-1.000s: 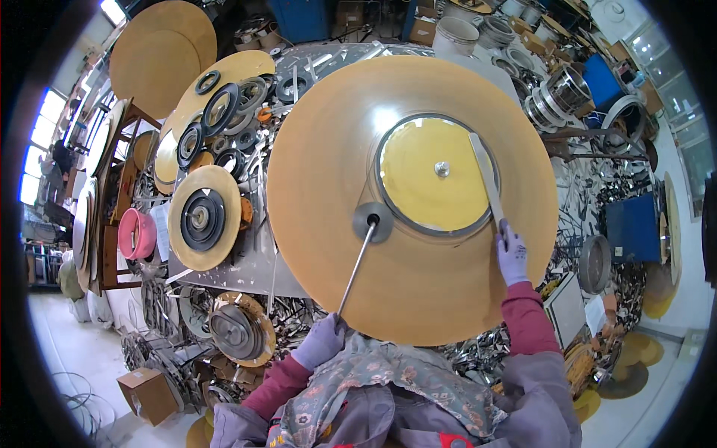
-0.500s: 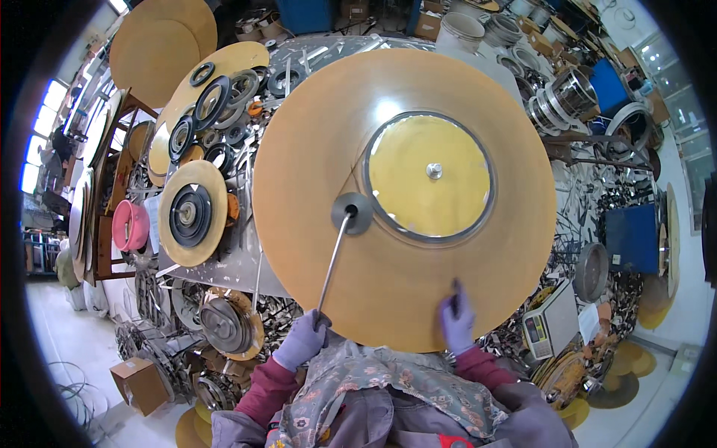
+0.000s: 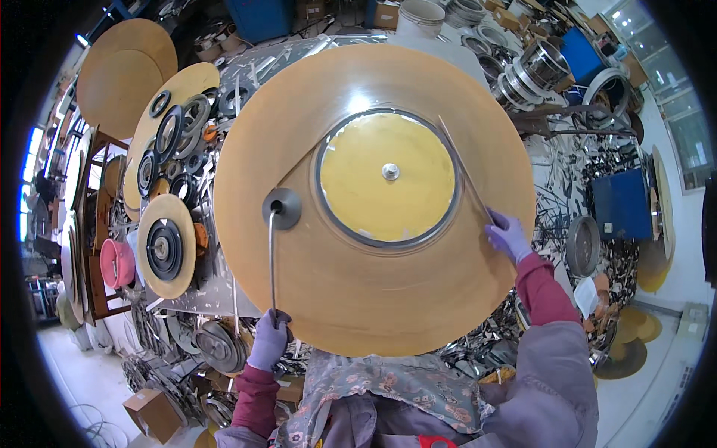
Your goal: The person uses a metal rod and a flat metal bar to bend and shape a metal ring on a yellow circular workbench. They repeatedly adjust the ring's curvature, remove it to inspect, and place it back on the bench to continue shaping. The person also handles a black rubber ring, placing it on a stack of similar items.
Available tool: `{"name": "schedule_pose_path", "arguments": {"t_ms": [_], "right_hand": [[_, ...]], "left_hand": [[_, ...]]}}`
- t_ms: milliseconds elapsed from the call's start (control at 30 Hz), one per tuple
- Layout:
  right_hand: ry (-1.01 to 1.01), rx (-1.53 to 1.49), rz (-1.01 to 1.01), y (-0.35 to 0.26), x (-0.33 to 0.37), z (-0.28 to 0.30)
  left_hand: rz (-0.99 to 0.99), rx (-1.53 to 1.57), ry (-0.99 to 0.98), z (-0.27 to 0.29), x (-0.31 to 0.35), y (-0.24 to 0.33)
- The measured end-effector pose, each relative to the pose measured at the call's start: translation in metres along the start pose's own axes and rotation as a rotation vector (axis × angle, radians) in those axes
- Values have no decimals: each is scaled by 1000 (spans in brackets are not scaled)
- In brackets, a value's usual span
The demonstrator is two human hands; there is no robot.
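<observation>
My left hand (image 3: 269, 342), in a purple glove, is closed around the lower end of a metal rod (image 3: 272, 257). The rod's far end sits in the middle of a grey, cone-like round piece (image 3: 290, 213) lying over a large tan disc (image 3: 366, 313). From that piece a thin brown strip (image 3: 302, 158) runs to a grey ring (image 3: 357, 236) around a yellow round plate (image 3: 357, 168) with a metal nut (image 3: 390, 172) at its centre. My gloved right hand (image 3: 509, 236) pinches the near end of a thin, flat stick-like strip (image 3: 467, 170), which slants beside the ring's right side.
Left of the big disc, a table (image 3: 202, 287) carries black and grey rings (image 3: 170, 132) and a smaller tan disc (image 3: 183, 250). Beyond stands a pink bucket (image 3: 117, 263). Metal scraps (image 3: 564, 179) and a blue box (image 3: 624, 207) lie right. Stacked metal rings (image 3: 534, 75) stand far right.
My right hand has moved right and away from me, and the strip it holds now shows beside the ring. The whole view has shifted; the rod stands more upright.
</observation>
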State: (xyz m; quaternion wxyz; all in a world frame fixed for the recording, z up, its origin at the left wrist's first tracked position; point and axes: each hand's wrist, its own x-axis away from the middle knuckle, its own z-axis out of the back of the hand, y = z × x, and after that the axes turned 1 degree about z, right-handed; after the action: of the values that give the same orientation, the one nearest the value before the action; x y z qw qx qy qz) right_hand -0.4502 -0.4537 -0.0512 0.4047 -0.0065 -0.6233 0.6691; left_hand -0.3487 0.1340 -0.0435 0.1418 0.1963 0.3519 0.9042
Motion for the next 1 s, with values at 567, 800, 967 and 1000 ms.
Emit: {"name": "schedule_pose_path", "arguments": {"t_ms": [567, 800, 967, 1000], "right_hand": [[374, 1225, 478, -32, 23, -40], [271, 211, 553, -61, -97, -115], [204, 480, 589, -62, -102, -113], [194, 581, 608, -67, -94, -113]], "left_hand": [[75, -559, 128, 8, -43, 51], [11, -490, 171, 1, -120, 107], [-99, -578, 209, -14, -155, 147], [-138, -617, 194, -20, -160, 148]]}}
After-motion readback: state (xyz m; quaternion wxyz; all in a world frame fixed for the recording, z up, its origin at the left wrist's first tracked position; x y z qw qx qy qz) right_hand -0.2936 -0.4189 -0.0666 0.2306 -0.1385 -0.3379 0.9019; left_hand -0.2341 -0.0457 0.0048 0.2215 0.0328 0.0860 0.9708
